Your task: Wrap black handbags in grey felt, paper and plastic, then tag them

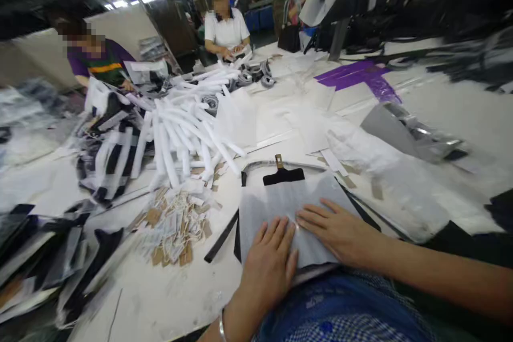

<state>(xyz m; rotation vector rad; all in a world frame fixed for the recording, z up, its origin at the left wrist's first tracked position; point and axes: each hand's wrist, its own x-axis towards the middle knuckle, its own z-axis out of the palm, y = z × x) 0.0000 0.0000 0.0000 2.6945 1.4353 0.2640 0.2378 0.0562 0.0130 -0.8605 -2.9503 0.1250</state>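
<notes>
With fingers extended and palms down, the left hand (269,256) and right hand (340,230) press the translucent white sheet (276,208) over a black bag (284,176) on the white worktop (224,299).

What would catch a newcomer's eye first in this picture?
Probably the big heap of white rolled tubes left of centre on the pale table. Next, the vivid purple strips towards the far right. Nearest the camera, the left hand and right hand lie flat on a whitish sheet.
</notes>
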